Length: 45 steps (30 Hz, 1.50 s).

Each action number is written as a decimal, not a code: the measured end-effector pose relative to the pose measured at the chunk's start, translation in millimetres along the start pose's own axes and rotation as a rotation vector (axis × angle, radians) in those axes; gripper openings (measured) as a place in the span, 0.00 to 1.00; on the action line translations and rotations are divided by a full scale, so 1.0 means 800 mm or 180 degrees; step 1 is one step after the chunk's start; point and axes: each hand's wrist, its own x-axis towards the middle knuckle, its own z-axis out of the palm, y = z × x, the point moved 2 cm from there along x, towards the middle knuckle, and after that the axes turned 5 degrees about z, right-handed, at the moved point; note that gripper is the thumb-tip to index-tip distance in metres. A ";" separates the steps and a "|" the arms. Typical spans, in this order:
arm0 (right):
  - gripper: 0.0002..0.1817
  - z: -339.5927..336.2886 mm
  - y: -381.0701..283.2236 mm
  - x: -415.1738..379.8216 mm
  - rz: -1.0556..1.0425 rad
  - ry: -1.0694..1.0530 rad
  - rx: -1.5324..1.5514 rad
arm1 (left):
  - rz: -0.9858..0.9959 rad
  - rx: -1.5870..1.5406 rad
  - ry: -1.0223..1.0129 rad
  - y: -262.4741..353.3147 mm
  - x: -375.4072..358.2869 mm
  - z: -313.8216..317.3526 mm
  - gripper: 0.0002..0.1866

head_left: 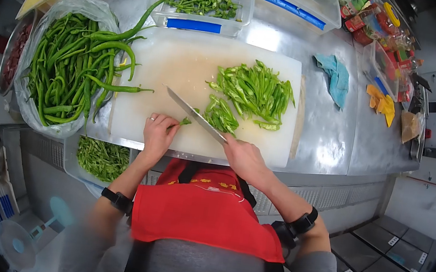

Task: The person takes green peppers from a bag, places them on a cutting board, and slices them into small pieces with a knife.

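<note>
My right hand (244,155) is wrapped round the handle of a kitchen knife (194,113), whose blade slants up and left over the white cutting board (157,56). Left of the blade, my left hand (160,133) has its fingers curled at the board's near edge, pressed on a short piece of green chili pepper (186,121). Sliced green peppers (254,91) lie heaped on the right of the board, with a smaller pile (219,115) just beyond the blade. Whole long green peppers (68,61) fill a clear plastic bag at the left, some reaching over the board.
Behind the board stands a clear tub (156,18) with pepper stems; another clear tub (301,6) is beside it. A blue cloth (336,80) and a yellow cloth (381,104) lie at right, near bottles (389,26). Below the counter's left edge sits a bin of sliced peppers (99,158).
</note>
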 end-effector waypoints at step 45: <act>0.11 -0.032 0.037 -0.024 0.0487 0.0542 0.0471 | 0.0950 -0.0340 -0.0395 0.023 0.039 0.022 0.07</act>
